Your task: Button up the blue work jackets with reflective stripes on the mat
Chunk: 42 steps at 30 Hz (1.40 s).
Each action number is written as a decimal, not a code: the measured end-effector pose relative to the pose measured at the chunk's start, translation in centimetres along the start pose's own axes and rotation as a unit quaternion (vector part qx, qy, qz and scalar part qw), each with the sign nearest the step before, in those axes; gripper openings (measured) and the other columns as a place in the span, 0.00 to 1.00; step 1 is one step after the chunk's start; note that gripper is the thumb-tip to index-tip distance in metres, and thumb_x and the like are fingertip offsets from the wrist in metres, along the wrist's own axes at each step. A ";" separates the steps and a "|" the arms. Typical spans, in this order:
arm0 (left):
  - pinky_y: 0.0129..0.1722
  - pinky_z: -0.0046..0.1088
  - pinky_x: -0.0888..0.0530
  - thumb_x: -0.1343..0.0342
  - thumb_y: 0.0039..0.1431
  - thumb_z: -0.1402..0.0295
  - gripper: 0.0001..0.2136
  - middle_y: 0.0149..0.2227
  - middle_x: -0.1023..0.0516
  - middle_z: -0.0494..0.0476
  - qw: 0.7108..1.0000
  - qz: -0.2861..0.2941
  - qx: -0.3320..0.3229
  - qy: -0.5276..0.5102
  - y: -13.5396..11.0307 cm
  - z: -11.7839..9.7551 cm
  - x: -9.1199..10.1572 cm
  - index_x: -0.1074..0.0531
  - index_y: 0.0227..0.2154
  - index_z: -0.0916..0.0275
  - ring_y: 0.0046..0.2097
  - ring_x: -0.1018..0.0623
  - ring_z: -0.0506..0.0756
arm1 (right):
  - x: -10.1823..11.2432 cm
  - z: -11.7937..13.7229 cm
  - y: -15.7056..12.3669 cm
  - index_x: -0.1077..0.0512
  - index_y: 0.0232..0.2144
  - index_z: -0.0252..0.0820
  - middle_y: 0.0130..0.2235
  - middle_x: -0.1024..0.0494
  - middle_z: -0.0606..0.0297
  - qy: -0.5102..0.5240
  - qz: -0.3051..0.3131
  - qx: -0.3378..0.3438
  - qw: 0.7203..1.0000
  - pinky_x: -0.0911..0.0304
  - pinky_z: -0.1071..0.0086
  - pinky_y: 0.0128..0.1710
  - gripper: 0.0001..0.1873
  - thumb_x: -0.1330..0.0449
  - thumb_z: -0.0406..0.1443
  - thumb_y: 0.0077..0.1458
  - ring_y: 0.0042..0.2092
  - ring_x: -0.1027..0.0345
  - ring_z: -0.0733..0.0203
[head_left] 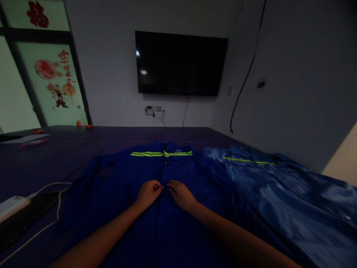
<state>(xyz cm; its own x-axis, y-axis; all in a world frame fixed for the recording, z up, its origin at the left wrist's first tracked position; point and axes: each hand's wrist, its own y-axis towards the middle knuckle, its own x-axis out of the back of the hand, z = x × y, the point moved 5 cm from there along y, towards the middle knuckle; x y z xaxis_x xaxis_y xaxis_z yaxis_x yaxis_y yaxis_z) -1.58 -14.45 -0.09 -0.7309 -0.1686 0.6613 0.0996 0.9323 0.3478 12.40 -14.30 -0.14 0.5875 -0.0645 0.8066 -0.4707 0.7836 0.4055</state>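
A dark blue work jacket (134, 171) with yellow-green reflective strips across the chest lies spread out, front side up, its collar away from me. My left hand (149, 193) is closed in a pinch at the jacket's front edge, below the chest strips. Just across the front opening, my right hand (181, 194) bends its fingers down onto the fabric, with the tips at the other edge. Exactly what lies between the fingertips is too dark and small to make out. A button shows faintly lower on the front.
To the right lies a second, lighter blue jacket (267, 190) with a thin yellow strip. A white power strip (13, 206) with white cables sits at left. Farther off are small orange objects (79, 124) and a pink item (35, 142). A television (181, 63) hangs on the wall.
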 end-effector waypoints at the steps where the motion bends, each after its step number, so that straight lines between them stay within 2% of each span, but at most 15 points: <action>1: 0.24 0.23 0.40 0.49 0.49 0.60 0.12 0.21 0.27 0.52 1.000 0.001 0.001 -0.008 -0.1 0.0 0.0 0.27 0.26 0.64 0.24 0.29 0.50 | 0.1 0.1 -0.1 0.29 0.43 0.37 0.49 0.29 0.55 0.004 -0.003 -0.002 1.000 0.48 0.66 0.54 0.16 0.51 0.29 0.53 0.52 0.38 0.58; 4: 0.25 0.24 0.38 0.49 0.49 0.61 0.11 0.22 0.26 0.52 1.000 0.003 0.000 -0.019 -0.2 -0.3 0.2 0.27 0.25 0.64 0.25 0.29 0.50 | 0.5 0.3 0.0 0.28 0.41 0.39 0.46 0.27 0.57 0.013 -0.008 0.001 1.000 0.45 0.66 0.52 0.16 0.50 0.28 0.52 0.49 0.36 0.59; 8: 0.29 0.25 0.35 0.49 0.49 0.66 0.09 0.26 0.26 0.54 1.000 -0.024 -0.016 0.008 -0.4 -1.0 0.9 0.27 0.22 0.63 0.29 0.28 0.51 | 0.8 0.9 0.0 0.27 0.40 0.42 0.43 0.26 0.60 0.000 -0.016 0.023 1.000 0.43 0.69 0.48 0.16 0.50 0.27 0.53 0.46 0.35 0.61; 14: 0.31 0.27 0.34 0.49 0.48 0.67 0.08 0.27 0.25 0.55 0.999 -0.016 -0.026 0.038 0.0 -1.2 0.8 0.27 0.20 0.63 0.31 0.27 0.53 | 0.4 0.8 0.4 0.25 0.34 0.42 0.35 0.25 0.61 -0.003 -0.040 0.012 0.999 0.41 0.72 0.40 0.11 0.48 0.31 0.54 0.39 0.34 0.63; 20: 0.32 0.26 0.33 0.51 0.49 0.65 0.10 0.26 0.24 0.54 0.998 0.004 -0.003 -0.059 0.5 -0.1 0.3 0.27 0.22 0.63 0.31 0.26 0.53 | 0.1 0.1 0.9 0.25 0.33 0.42 0.29 0.26 0.64 0.006 -0.028 -0.015 0.999 0.43 0.73 0.31 0.09 0.45 0.36 0.52 0.31 0.35 0.65; 28: 0.32 0.27 0.31 0.51 0.49 0.62 0.12 0.26 0.23 0.54 0.997 0.017 -0.002 -0.079 0.5 -0.2 0.3 0.26 0.22 0.63 0.31 0.25 0.54 | -0.1 -0.1 1.4 0.25 0.31 0.43 0.31 0.25 0.65 0.013 0.011 -0.032 0.999 0.44 0.73 0.31 0.08 0.43 0.37 0.49 0.33 0.34 0.64; 32: 0.34 0.27 0.30 0.50 0.49 0.64 0.11 0.28 0.22 0.55 0.995 0.011 -0.005 -0.095 0.4 -0.2 0.5 0.26 0.23 0.63 0.33 0.25 0.54 | 0.1 -0.3 1.2 0.24 0.32 0.43 0.32 0.24 0.65 0.044 -0.016 -0.060 0.997 0.43 0.73 0.30 0.09 0.42 0.38 0.48 0.32 0.33 0.64; 37: 0.30 0.26 0.32 0.50 0.49 0.61 0.13 0.27 0.23 0.56 0.994 -0.004 0.003 -0.113 0.2 -0.2 0.7 0.26 0.25 0.65 0.30 0.26 0.53 | 0.1 -0.3 0.9 0.25 0.33 0.40 0.30 0.23 0.65 0.109 -0.039 -0.070 0.991 0.42 0.74 0.29 0.10 0.41 0.36 0.46 0.28 0.34 0.65; 42: 0.25 0.23 0.35 0.49 0.49 0.58 0.15 0.23 0.25 0.55 0.989 -0.003 0.013 -0.144 0.2 0.1 0.5 0.27 0.27 0.66 0.26 0.28 0.51 | 0.0 -0.6 0.8 0.25 0.28 0.37 0.25 0.25 0.65 0.170 -0.061 -0.103 0.978 0.43 0.75 0.25 0.07 0.40 0.35 0.44 0.26 0.35 0.67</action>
<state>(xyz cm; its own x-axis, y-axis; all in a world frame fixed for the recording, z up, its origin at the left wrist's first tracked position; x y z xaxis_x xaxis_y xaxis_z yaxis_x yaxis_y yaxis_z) -1.99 -14.34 0.28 -0.8939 -0.0798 0.4410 0.0799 0.9399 0.3321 12.43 -13.27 -0.06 0.8323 0.0166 0.5541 -0.2612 0.8934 0.3655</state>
